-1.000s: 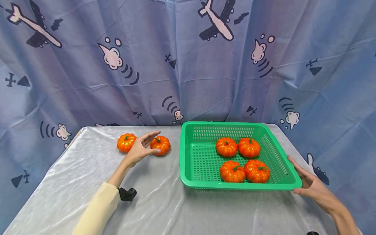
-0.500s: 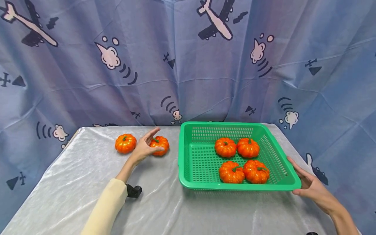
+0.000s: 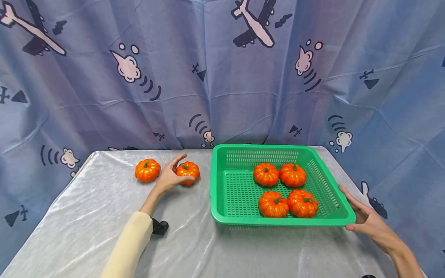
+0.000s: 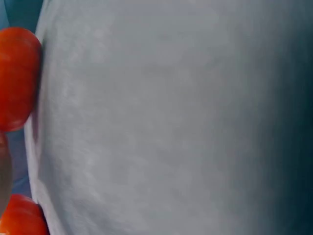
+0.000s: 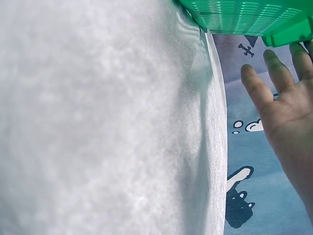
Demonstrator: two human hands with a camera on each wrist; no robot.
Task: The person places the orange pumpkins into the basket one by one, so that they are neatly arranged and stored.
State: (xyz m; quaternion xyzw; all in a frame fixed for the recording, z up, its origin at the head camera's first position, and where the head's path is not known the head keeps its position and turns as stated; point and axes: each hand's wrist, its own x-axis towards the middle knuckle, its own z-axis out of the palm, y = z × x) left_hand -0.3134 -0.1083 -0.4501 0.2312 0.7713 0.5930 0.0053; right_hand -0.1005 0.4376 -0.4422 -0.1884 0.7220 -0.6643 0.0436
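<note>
My left hand (image 3: 170,177) is beside a small orange pumpkin (image 3: 188,172) with a green stem, near the table's back edge. Its thumb crosses the pumpkin's front and its fingers reach along the far-left side, spread apart; firm contact cannot be made out. A second pumpkin (image 3: 147,170) sits just left of that hand. In the left wrist view, one pumpkin (image 4: 18,78) shows at the upper left. My right hand (image 3: 370,224) touches the right end of a green plastic basket (image 3: 274,220), its fingers fairly straight in the right wrist view. Several pumpkins lie inside the basket.
A pale velvety cloth covers the table (image 3: 174,239). Behind it hangs a blue curtain (image 3: 174,58) printed with aeroplanes. A small black device (image 3: 160,227) is worn at the left wrist.
My left hand has moved right, closer around the pumpkin, and then nearly stopped. The right hand stays at the basket. The whole head view has shifted slightly.
</note>
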